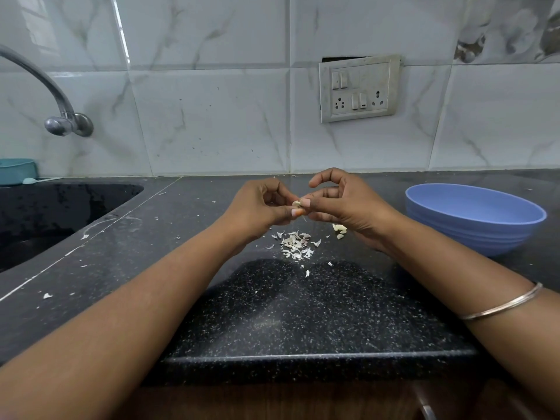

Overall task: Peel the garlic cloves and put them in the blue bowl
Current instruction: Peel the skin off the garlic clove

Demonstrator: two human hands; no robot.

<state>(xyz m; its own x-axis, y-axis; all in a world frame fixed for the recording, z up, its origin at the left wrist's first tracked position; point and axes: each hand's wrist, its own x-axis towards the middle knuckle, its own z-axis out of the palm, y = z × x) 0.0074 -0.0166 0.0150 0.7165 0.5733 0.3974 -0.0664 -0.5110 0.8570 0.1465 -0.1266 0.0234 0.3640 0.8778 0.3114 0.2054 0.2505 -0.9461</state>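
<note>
A garlic clove (pixel 296 204) is pinched between both hands, held above the dark speckled counter (pixel 303 313) about midway between its front edge and the tiled back wall. The left hand (pixel 260 207) has its fingers curled in, thumb pressed toward the clove from below. The right hand (pixel 342 204) meets it from the other side: thumb and middle finger close on the clove, while the index finger arches up and away, not touching anything. Only a small pale part of the clove shows between the fingertips, so how much skin remains on it cannot be told.

Directly beneath the hands, a loose heap of papery peel scraps (pixel 295 245) lies on the counter, with a few stray flakes scattered toward the front edge and toward the left. Just right of the heap, partly hidden under the right hand, sit at least 2 more cloves (pixel 339 230).

The blue bowl (pixel 472 222) stands near the counter's right edge, well apart from the hands; its inside is not visible from this angle. A thin metal bangle (pixel 503 304) circles the right forearm. A black sink (pixel 45 213) is set into the counter's left side.
</note>
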